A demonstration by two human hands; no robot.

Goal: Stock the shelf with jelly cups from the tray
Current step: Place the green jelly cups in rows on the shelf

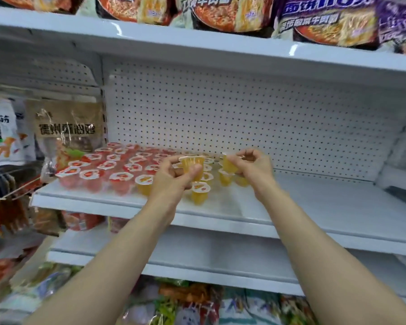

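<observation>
I am looking at a small see-through plastic cup of yellow jelly (192, 165) with a white lid on top. My left hand (174, 177) is pinching it between thumb and fingers, holding it up over the middle of the white metal shelf (314, 207). My right hand (251, 170) is holding a second small yellow jelly cup (229, 164), tipped on its side, with the fingers curled round it. The two hands are sitting close together, the right one at 3 o'clock from the left.

More yellow jelly cups (199, 192) are standing on the shelf just under and behind my hands. At 9 o'clock from them, a big group of red jelly cups with white lids (108, 170) is filling the left part of the shelf in rows. The yellow ones are touching the red ones at the edge of the group. My hands are covering some of the yellow cups, so I cannot count them.

At 9 o'clock, past the shelf end, a brown snack bag with dark writing (66, 127) is hanging. At 12 o'clock, on the shelf above, noodle packs in orange and purple (326, 22) are lying in a row. Behind the cups, a white board full of little holes (244, 113) is making the back wall. At 6 o'clock, colourful bags (185, 303) are sitting on a lower shelf, all blurry.
</observation>
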